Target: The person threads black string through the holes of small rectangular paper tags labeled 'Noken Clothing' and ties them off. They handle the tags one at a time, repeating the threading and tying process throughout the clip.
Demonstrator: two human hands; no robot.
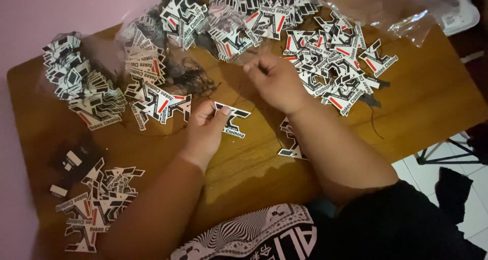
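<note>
1. Nearest the camera, a black shirt with a white swirl print [264, 234] fills the lower edge, and both forearms reach out from it over the wooden counter [432, 102].
2. At the near left corner lies a loose heap of cut-out tags [99, 199], black, white and red, with a few small dark pieces beside it.
3. The left hand [206, 127] is closed on a single tag [233, 120], thumb on top, holding it just above the counter's middle.
4. Another tag [291, 145] lies flat on the counter, partly hidden under the right forearm.
5. The right hand [277, 82] is raised a little beyond the left, fingers pinched together; it seems to grip a thin dark string, too fine to see surely.
6. Farther out, stacked bundles of tags [76, 82] sit at the left, with tangled black strings [190, 77] near them.
7. At the far edge a large pile of tags [330, 61] spreads to the right, beside crumpled clear plastic [386, 5].
</note>
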